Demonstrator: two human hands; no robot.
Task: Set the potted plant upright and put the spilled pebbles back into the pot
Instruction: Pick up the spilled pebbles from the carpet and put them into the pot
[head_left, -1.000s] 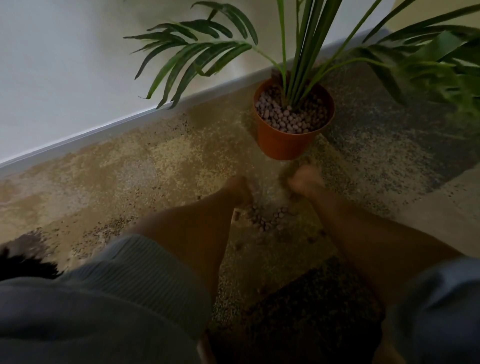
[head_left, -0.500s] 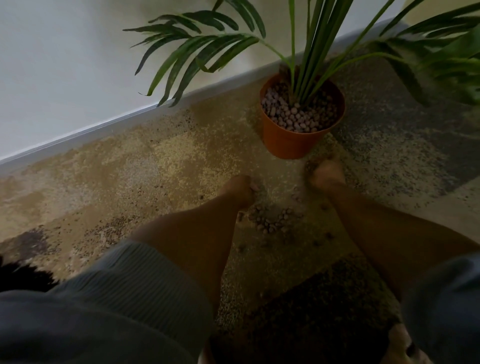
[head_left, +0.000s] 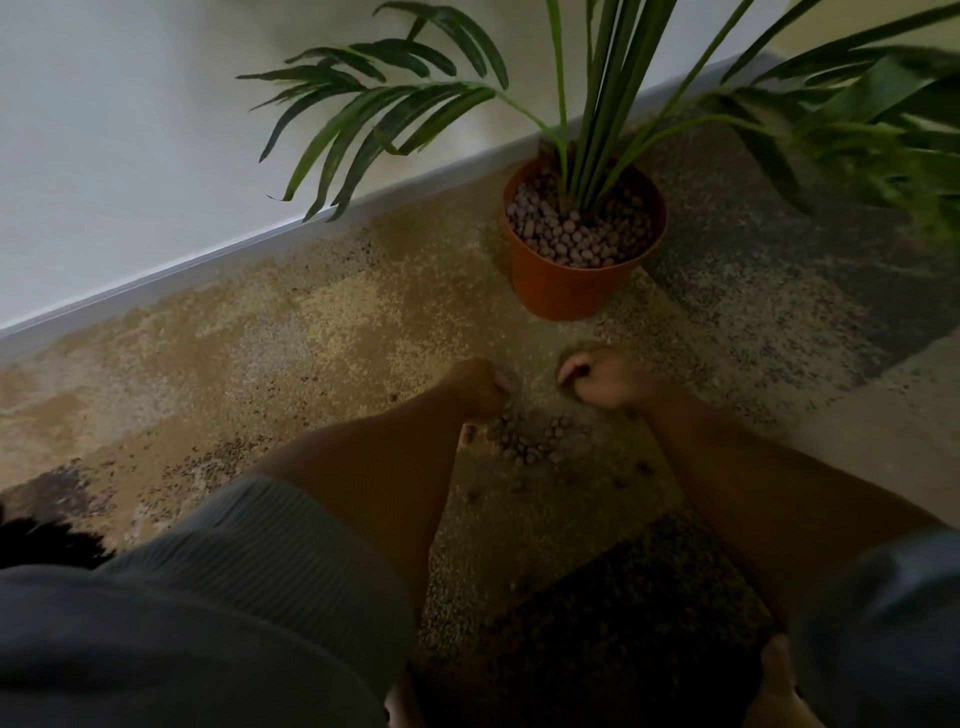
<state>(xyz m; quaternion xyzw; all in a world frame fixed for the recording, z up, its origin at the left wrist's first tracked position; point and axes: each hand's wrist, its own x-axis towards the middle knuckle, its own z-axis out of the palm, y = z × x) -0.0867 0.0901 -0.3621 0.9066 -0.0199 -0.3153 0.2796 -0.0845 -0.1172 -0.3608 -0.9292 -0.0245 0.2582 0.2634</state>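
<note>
The orange pot (head_left: 561, 291) stands upright on the carpet by the wall, its green palm fronds (head_left: 395, 114) spreading above. Brownish pebbles (head_left: 571, 239) fill its top. A small heap of spilled pebbles (head_left: 530, 441) lies on the carpet in front of the pot, between my forearms. My left hand (head_left: 480, 387) rests at the heap's far left edge with its fingers curled down onto the carpet. My right hand (head_left: 608, 382) sits just beyond the heap on the right, also curled. Whether either palm holds pebbles is hidden.
A few stray pebbles (head_left: 644, 467) lie to the right of the heap. The white wall and its skirting board (head_left: 208, 260) run diagonally behind the pot. A dark carpet patch (head_left: 623, 623) lies near my knees, and a bare foot (head_left: 776, 686) shows at the bottom right.
My right hand has drawn back from beside the pot's base toward the spilled heap and closer to my left hand. The left hand has stayed at the heap's edge.
</note>
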